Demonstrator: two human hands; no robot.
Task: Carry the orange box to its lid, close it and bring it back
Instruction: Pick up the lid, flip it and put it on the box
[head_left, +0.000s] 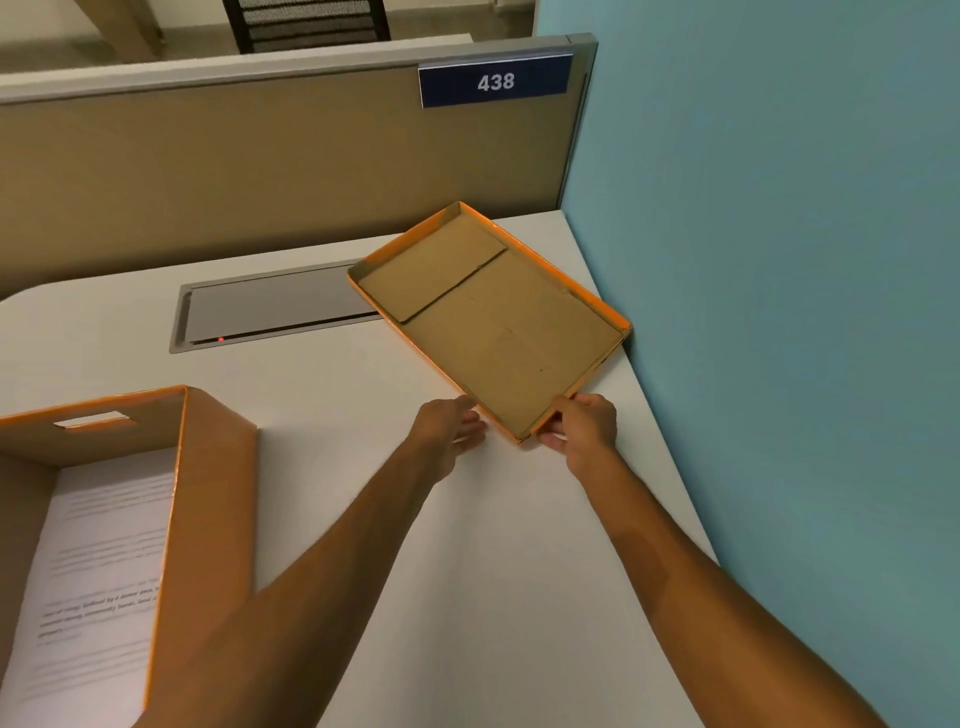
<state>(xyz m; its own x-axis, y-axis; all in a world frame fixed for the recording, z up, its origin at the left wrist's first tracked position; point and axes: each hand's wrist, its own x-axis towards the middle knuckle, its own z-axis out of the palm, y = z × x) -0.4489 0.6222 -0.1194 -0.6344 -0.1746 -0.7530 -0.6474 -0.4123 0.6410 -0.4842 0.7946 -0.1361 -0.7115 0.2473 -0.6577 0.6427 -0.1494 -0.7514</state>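
Observation:
The orange lid (493, 322) lies upside down on the white desk, its brown cardboard inside facing up, far right near the teal wall. My right hand (584, 423) grips the lid's near corner, fingers under the rim. My left hand (449, 428) is beside the lid's near-left edge, fingers spread and touching or almost touching the rim. The open orange box (208, 467) stands at the lower left of the desk with printed paper sheets (98, 582) inside and a handle slot in its far wall.
The white desk (467, 571) runs to the teal wall (779, 312) on the right. A grey cable tray cover (270, 306) is set into the desk behind. A tan partition (260, 171) with a "438" sign (495, 81) closes the back.

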